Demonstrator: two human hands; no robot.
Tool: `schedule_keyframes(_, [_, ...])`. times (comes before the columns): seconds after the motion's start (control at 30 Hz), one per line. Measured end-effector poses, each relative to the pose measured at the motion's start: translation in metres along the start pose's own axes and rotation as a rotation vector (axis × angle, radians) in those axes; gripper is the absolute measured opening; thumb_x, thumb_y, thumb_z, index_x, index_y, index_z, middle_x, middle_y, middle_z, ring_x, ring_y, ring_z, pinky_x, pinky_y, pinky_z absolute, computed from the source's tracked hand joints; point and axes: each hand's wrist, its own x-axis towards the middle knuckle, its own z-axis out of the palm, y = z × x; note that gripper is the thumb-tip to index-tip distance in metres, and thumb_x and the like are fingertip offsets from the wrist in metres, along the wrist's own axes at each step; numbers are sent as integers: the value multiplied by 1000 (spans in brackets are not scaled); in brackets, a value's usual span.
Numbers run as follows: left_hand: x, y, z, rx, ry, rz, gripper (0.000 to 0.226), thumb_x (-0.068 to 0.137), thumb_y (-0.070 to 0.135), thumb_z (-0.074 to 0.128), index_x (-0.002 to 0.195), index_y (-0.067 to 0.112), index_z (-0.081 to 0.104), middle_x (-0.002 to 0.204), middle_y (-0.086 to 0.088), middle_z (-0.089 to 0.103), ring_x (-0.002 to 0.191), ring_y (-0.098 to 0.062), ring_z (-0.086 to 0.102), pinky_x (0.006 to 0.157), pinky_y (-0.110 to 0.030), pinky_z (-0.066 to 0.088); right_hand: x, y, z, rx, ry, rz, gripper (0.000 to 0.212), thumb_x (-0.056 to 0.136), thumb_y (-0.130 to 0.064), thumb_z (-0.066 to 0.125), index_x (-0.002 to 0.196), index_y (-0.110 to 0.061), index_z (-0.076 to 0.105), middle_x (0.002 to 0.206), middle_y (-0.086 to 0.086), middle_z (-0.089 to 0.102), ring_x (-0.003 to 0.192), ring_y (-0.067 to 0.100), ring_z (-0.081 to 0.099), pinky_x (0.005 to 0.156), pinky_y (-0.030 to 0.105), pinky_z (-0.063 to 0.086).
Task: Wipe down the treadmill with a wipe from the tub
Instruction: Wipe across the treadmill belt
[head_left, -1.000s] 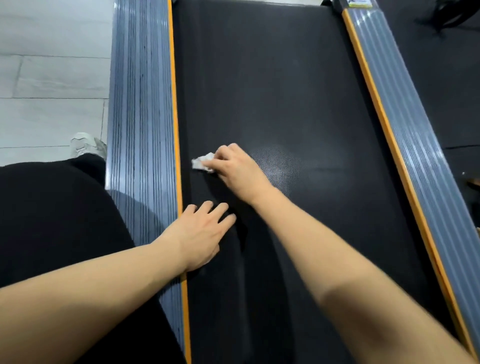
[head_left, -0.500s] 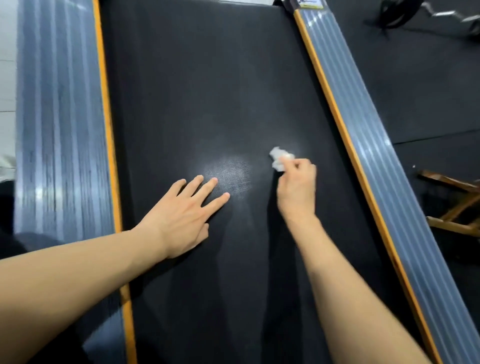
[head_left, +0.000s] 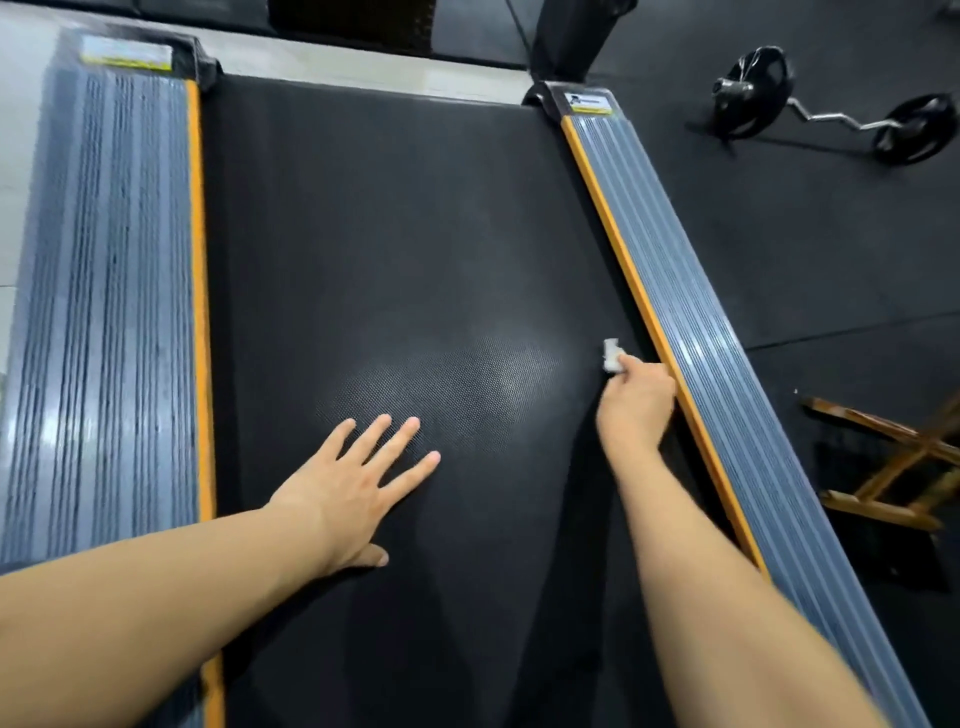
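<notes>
Pinching wipe (head_left: 612, 357), right hand (head_left: 636, 402) presses it onto treadmill belt (head_left: 395, 234) just inside right side rail (head_left: 696, 332); left hand (head_left: 353, 488) flat, fingers spread, on belt.

Two hands (head_left: 358, 493) (head_left: 636, 405) — one wipe (head_left: 612, 357) — two side rails (head_left: 104, 291) (head_left: 691, 312), one barbell (head_left: 831, 117).

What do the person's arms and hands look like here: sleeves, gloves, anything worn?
Both forearms are bare to the frame edge: no sleeves in view. The left hand and right hand wear no gloves. No rings, watch or bands visible on the fingers or wrists. No markings seen.
</notes>
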Motion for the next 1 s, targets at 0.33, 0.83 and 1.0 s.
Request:
schedule_keyframes(0.33, [-1, -3, 1, -1, -15, 18, 103, 95, 74, 37, 147, 31, -41, 154, -11, -46, 150, -36, -30, 125, -54, -7, -47, -44, 17, 132, -102, -903, 37, 91, -13, 50, 119, -27, 70, 100, -1, 67, 91, 22, 57, 86, 32, 51])
schedule_keyframes(0.83, [2, -8, 9, -31, 4, 40, 102, 94, 75, 36, 148, 33, -40, 155, -10, -45, 149, -34, -33, 124, -53, -11, -92, -119, 41, 239, -193, -954, 35, 88, -9, 47, 110, -18, 73, 100, 2, 65, 91, 27, 58, 83, 41, 52])
schedule_keyframes(1.0, [2, -8, 10, -33, 13, 35, 103, 94, 75, 37, 146, 34, -42, 153, -8, -49, 148, -33, -34, 124, -52, -11, 7, -47, 26, 69, 62, -755, 36, 87, -19, 44, 102, -16, 77, 89, 11, 68, 83, 32, 58, 75, 38, 49])
